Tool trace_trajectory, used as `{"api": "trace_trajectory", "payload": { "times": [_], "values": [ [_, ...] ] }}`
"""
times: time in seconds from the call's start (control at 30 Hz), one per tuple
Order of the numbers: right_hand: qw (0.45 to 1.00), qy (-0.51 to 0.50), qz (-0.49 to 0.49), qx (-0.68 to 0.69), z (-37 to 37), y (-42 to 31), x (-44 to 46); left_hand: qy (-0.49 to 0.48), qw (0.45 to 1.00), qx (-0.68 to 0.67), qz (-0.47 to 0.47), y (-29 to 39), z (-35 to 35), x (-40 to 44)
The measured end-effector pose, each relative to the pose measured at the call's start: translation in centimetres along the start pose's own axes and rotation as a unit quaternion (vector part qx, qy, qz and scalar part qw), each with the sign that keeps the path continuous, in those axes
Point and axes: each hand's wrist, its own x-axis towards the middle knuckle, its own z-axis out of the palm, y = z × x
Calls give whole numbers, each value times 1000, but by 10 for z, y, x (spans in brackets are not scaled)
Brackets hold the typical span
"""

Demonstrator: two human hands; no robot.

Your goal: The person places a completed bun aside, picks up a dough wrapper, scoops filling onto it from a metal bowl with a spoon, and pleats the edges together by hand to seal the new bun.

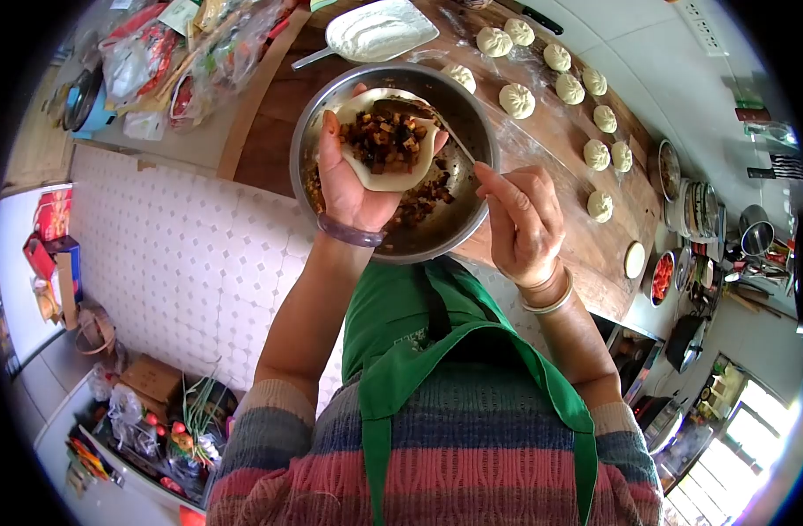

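Over a steel bowl (482, 197), my left hand (353, 188) holds a round dough wrapper (385, 181) from below, fingers cupped around it. Diced brown filling (385, 145) is heaped in the wrapper's middle. My right hand (524, 215) pinches the thin handle of a metal spoon (454, 133), whose bowl end rests at the upper edge of the filling. More diced filling lies in the bottom of the bowl, partly hidden by my left hand and the wrapper.
Several pleated buns (517, 101) sit on the floured wooden board (550, 237). A scoop of flour (375, 33) lies behind the bowl, plastic bags (138, 70) at upper left. A flat dough disc (635, 260) and a bowl of red pieces (662, 279) are at right.
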Motion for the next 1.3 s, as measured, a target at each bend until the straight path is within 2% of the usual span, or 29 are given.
{"api": "trace_trajectory", "payload": {
  "times": [0.1,0.3,0.4,0.43,0.47,0.53,0.57,0.6,0.63,0.73,0.77,0.87,0.9,1.0,1.03,1.3],
  "values": [
    [999,3,38,36,-5,-4,0,-2,1000,-27,-2,2,-3,0],
    [996,-9,54,77,3,-2,-4,3,999,49,16,10,-3,-2],
    [933,76,233,265,4,-2,-5,-68,997,25,-7,22,-13,-3],
    [924,61,283,251,-1,5,-4,-114,993,-20,-34,31,-23,-1],
    [909,61,332,245,-4,8,-1,-83,996,6,-13,40,-30,-4],
    [903,-5,379,204,-3,24,-11,-60,998,5,12,56,-27,-14],
    [927,-54,347,132,0,30,-20,-47,998,44,28,65,-32,-18],
    [943,-102,312,59,4,35,-30,-78,996,33,32,74,-35,-21],
    [950,-152,273,-14,7,39,-38,-47,996,56,52,80,-37,-25],
    [939,-219,238,-114,13,37,-55,40,985,121,117,93,-42,-38],
    [936,-230,254,-78,17,35,-62,41,985,116,122,95,-47,-39],
    [891,-235,378,84,34,20,-71,28,988,86,126,96,-54,-42],
    [866,-261,412,112,39,16,-71,20,989,74,127,95,-55,-43],
    [766,-249,540,246,60,9,-70,-36,994,20,105,96,-60,-42],
    [742,-259,558,265,65,8,-66,-37,994,18,104,95,-59,-43],
    [619,-144,630,446,104,21,-57,-31,994,22,102,95,-59,-43]
  ]
}}
